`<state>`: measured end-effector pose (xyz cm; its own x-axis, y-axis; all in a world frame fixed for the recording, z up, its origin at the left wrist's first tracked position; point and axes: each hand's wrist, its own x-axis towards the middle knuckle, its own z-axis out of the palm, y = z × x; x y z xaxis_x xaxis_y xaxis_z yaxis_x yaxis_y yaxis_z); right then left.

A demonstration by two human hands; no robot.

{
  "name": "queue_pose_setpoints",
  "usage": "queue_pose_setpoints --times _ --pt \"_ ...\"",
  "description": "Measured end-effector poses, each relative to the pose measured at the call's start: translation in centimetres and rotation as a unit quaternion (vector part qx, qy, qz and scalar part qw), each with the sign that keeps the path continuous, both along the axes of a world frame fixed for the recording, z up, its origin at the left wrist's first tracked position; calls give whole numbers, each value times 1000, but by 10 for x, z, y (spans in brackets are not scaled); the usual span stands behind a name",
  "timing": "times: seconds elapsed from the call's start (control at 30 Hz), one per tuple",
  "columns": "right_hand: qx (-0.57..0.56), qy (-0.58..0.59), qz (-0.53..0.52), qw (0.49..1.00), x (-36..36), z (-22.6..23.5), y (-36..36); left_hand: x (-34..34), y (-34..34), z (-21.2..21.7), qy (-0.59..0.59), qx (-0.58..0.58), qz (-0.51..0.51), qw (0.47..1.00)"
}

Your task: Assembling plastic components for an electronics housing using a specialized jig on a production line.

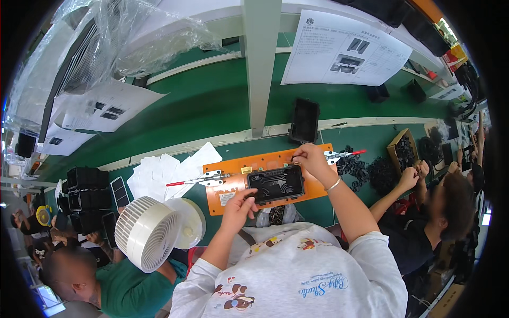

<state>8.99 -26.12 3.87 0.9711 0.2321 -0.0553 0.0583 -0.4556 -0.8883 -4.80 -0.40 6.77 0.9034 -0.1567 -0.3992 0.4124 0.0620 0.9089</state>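
A black plastic case [277,184], its open side up, lies in an orange fixture plate [214,199] on the bench. My left hand [239,211] is at the case's left end, thumb and forefinger drawn together near its lower left corner. What they pinch, if anything, is too small to tell. My right hand [314,160] hovers at the upper right corner with its fingertips pinched. A small dark bit may be between them, but I cannot make it out. Toggle clamps with red handles flank the plate, a left clamp [212,178] and a right clamp [333,157].
Behind the plate stands another black case [305,121]. Loose black parts [352,167] lie to the right, near a cardboard box [401,148]. On the left are white papers [154,177], a white fan [146,233] and stacked black cases [87,199]. Co-workers sit on both sides.
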Motion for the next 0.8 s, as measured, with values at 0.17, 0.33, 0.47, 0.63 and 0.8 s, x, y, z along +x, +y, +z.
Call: queue_pose_setpoints --times 0.17,0.33,0.47,0.63,0.8 --pt "-120 -128 85 981 10 -9 6 -2 6 -11 -15 -45 139 989" --pt "-89 -12 109 990 21 -10 4 -9 18 -11 9 56 90 994" --pt "-135 -33 136 981 22 -9 7 -19 20 -18 18 -13 133 991" --pt "-198 -43 157 967 28 -7 11 -19 20 -18 27 -56 176 982" --pt "-224 -38 74 971 13 2 19 -9 20 -24 -7 -37 180 983"
